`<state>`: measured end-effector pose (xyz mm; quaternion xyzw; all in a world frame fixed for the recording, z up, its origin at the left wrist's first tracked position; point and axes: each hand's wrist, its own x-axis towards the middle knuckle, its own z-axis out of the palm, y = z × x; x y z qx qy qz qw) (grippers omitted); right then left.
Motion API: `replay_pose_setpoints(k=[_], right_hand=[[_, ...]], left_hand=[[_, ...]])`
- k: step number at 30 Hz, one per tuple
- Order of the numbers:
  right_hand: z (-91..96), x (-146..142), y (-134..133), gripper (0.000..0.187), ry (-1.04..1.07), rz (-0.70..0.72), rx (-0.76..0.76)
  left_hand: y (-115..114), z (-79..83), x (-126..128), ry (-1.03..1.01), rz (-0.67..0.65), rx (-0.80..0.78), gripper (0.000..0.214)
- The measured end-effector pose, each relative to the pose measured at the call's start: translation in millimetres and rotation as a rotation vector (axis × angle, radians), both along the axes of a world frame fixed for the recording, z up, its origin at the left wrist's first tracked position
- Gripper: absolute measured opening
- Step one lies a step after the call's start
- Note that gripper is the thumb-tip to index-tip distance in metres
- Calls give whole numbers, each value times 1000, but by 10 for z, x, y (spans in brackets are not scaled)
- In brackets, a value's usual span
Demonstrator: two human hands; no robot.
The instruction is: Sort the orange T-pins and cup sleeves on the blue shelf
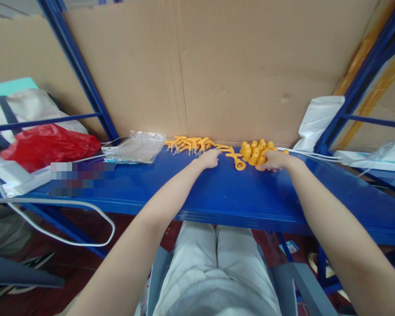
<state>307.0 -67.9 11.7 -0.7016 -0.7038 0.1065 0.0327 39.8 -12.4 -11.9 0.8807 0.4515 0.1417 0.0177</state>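
My left hand (209, 159) reaches to the back of the blue table, its fingers curled together beside a row of yellow corkscrew handles (193, 143) with metal spirals. Whatever its fingertips hold, if anything, is hidden. A small yellow handle (224, 148) lies right by those fingertips. Between my hands rests a yellow corkscrew (237, 160), its round open cup facing me. My right hand (274, 160) closes around a yellow bell-shaped cup (261, 161) at the near edge of a cluster of similar yellow cups (248, 150). Part of that cluster is covered by the hand.
Flat clear plastic bags (140, 147) lie left of the handles. A red plastic bag (49, 145) and white power strip (29, 179) sit further left. A white pouch (319, 120) leans against the right blue post. Cardboard (233, 66) walls off the back; a white cable (98, 210) hangs in front.
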Motion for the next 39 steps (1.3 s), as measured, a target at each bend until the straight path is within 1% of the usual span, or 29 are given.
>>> replay_pose_setpoints(k=[3,6,10,14,16,18,22,27,29,32,36,38,39], right_hand=[[-35,-18,4,27,59,-14,-6],[-44,-14,0,25,101,-5,11],[-68,16,20,33,118,45,36],[-76,14,25,33,115,26,19],[-65,-1,13,30,109,8,2],[-51,-15,-2,29,107,3,-9],[-39,-23,-12,29,101,22,-16],[-53,-17,2,29,89,18,-10],[-46,-28,-4,27,77,25,-12],[-6,-74,-43,21,36,12,-31],[65,-152,-114,17,-5,-38,-66],[79,-166,-127,17,-3,-43,-67],[78,-164,-125,18,-1,-38,-68]], left_hand=[[69,44,65,104,-23,30,59],[130,107,152,192,6,35,65],[202,157,280,265,29,63,61],[298,154,386,321,21,105,56],[353,151,428,320,26,101,53],[406,154,464,277,37,74,48],[487,175,527,222,53,40,40],[538,162,583,260,52,71,41],[548,147,594,256,47,85,48],[563,151,599,168,82,101,68],[565,249,597,-80,127,91,87],[538,322,587,-214,141,72,88],[515,357,577,-270,155,61,82]])
